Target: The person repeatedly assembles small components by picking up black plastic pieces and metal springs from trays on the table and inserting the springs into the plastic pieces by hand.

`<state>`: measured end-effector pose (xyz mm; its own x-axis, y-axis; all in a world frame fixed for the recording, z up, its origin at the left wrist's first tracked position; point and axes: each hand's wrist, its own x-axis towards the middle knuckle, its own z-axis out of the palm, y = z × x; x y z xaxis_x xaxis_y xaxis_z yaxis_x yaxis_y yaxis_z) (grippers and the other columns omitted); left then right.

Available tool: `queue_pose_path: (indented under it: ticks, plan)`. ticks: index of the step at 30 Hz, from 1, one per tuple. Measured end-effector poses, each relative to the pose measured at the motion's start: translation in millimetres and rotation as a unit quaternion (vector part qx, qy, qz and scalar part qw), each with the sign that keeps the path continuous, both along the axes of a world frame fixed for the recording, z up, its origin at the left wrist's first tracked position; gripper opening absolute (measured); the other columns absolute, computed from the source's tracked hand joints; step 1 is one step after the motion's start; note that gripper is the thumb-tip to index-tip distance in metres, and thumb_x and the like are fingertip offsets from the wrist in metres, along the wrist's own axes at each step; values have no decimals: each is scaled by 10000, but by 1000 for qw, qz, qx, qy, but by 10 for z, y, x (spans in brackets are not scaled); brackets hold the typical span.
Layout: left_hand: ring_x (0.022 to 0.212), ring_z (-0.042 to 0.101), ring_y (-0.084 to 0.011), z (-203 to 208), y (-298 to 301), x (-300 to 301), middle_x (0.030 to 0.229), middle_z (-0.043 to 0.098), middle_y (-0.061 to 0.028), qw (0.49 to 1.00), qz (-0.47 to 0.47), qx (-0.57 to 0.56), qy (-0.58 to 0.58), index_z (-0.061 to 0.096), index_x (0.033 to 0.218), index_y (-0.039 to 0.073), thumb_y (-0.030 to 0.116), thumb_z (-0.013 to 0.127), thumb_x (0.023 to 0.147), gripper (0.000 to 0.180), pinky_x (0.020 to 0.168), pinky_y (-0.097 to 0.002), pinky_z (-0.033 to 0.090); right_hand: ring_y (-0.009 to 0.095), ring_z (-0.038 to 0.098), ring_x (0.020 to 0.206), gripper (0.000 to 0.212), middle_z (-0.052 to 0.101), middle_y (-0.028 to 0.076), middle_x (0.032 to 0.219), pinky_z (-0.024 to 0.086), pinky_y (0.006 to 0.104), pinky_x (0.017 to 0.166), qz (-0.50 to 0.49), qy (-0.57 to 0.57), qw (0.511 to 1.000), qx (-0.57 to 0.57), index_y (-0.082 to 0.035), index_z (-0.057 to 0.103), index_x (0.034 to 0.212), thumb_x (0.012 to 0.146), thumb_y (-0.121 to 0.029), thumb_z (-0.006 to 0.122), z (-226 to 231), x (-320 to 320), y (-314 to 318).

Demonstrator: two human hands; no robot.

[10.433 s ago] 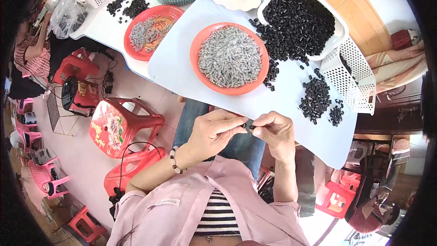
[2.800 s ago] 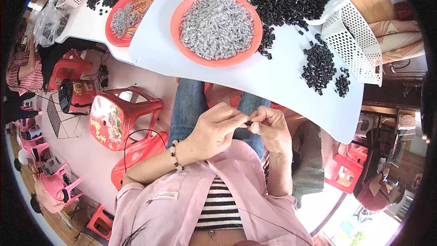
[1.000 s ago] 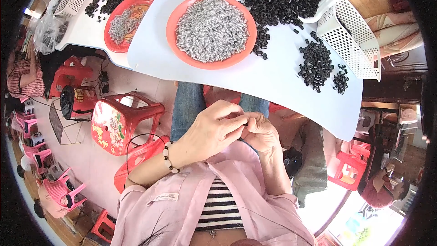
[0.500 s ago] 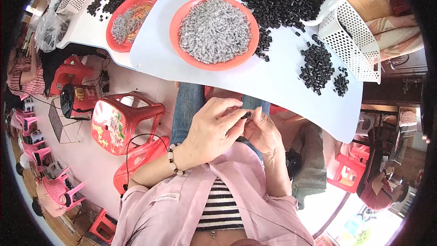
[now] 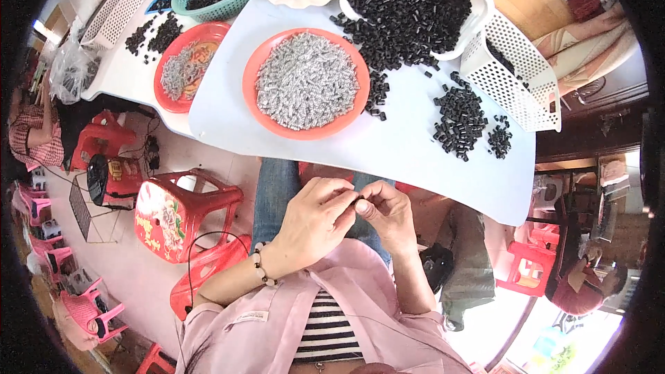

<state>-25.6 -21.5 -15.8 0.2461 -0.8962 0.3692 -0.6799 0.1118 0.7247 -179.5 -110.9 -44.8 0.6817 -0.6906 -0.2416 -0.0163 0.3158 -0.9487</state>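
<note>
One black piece (image 5: 358, 200) bridges left hand (image 5: 309, 225) and right hand (image 5: 392, 220), earlier apart.

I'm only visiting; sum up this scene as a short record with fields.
Left hand: fingertips on a small dark piece; pale-and-dark beaded bracelet on wrist
Right hand: fingertips on the same piece
Surface: pale blue-white table
Table middle: round orange-red plate heaped with small silvery pieces
Table right: loose pile of small black cylindrical pieces; white perforated plastic basket
Far side: white rectangular plastic tub holding more black pieces
</note>
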Motion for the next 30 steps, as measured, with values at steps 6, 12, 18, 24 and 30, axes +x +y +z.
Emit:
queue_pose_path:
  ticks: [6,12,18,24,30]
  plan:
    - [828,646,-272,-7,-19,13,963,673,-109,999,-14,-22,41,691,1106,33,71,740,805,308,704,-363,542,38,533,731,140,631,-37,802,426,188,677,-48,61,990,-121,-17,653,917,889,-124,740,310,-76,-414]
    - [684,649,-255,-166,-3,33,841,682,-129,993,-37,5,113,717,997,-4,60,729,826,182,616,-336,534,69,562,690,151,671,10,758,464,236,646,-289,200,810,-470,-5,709,916,875,-148,733,1018,-196,-1819]
    - [673,646,-257,-194,-24,30,846,683,-134,978,-51,53,194,723,978,-6,45,713,840,148,575,-321,510,193,686,767,263,733,150,869,530,308,725,-338,318,682,-565,21,715,1043,890,-193,702,1234,-314,-2846]
    - [692,663,-161,-232,-54,107,859,693,-116,977,-33,33,207,722,1009,-15,51,696,878,149,598,-256,542,70,547,651,174,675,18,738,454,238,613,-136,271,839,-451,-11,732,971,862,-147,734,648,177,-1787]
    - [692,655,-127,-284,-90,131,871,701,-114,970,-26,38,237,729,1012,-9,50,696,880,149,604,-239,548,230,605,737,219,694,95,828,502,349,699,-76,269,789,-548,-27,711,910,761,-158,804,142,390,-1205]
